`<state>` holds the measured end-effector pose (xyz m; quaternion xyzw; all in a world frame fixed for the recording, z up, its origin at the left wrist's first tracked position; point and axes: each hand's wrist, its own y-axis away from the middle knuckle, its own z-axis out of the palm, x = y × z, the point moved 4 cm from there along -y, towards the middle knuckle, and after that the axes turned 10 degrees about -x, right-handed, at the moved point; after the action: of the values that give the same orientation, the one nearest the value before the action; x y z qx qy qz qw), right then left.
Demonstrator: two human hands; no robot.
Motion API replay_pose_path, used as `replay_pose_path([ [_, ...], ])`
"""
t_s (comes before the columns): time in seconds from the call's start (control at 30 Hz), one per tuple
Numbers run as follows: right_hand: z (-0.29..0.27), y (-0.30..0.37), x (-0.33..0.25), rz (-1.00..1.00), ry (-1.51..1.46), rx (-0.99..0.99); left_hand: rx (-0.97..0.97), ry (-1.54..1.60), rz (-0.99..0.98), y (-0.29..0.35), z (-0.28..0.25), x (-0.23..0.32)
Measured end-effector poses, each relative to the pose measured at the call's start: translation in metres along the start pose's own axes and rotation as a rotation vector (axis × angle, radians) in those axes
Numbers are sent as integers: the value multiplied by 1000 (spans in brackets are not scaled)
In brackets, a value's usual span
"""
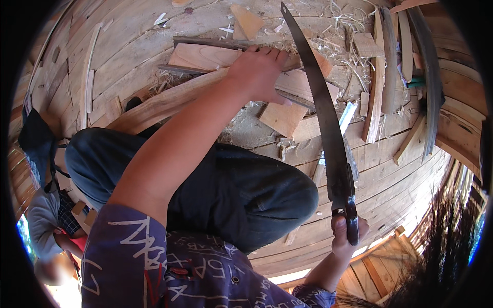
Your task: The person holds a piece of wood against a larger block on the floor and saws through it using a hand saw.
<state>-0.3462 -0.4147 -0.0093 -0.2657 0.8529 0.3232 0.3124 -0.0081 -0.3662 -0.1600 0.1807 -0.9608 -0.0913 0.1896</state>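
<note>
Head view: the left hand [259,74] lies palm down and partly open across a pinkish board [200,56], its fingers near the board's far edge and its thumb spread well away toward the right; whether it grips the wood or only presses on it, I cannot tell. The board shows on both sides of that hand, and a long timber [167,97] runs from beneath the wrist toward the lower left. The right hand [347,233] is closed around the black handle [352,223] of a curved saw [321,97], thumb wrapped over the grip. From this hand the saw's dark blade rises away, passing just to the right of the left hand, its toothed edge facing that hand and its tip beyond it; whether the teeth touch wood cannot be told. Nearer the body than the left hand lies a square offcut [282,119]; beyond its fingers is another pale block [247,21]. Curly shavings [336,25] lie beyond and to its right, and farther right stands a dark curved plank [429,77]. Well to the left of the right hand, past the dark trousers [262,190], another person's grey sleeve [43,226] shows.
</note>
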Motion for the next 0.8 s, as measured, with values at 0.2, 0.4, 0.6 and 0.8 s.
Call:
replay_pose_path([
  [0.2,-7,38,9,90,-57,132,21,-10,-15,4,5,0],
  [0.4,12,-25,-11,-55,-20,-69,39,-7,-6,1,7,-1],
  [0.6,-6,26,-2,18,-44,38,-32,5,-10,2,-1,1],
  [0.8,-6,3,2,60,-73,9,23,6,2,3,7,-1],
])
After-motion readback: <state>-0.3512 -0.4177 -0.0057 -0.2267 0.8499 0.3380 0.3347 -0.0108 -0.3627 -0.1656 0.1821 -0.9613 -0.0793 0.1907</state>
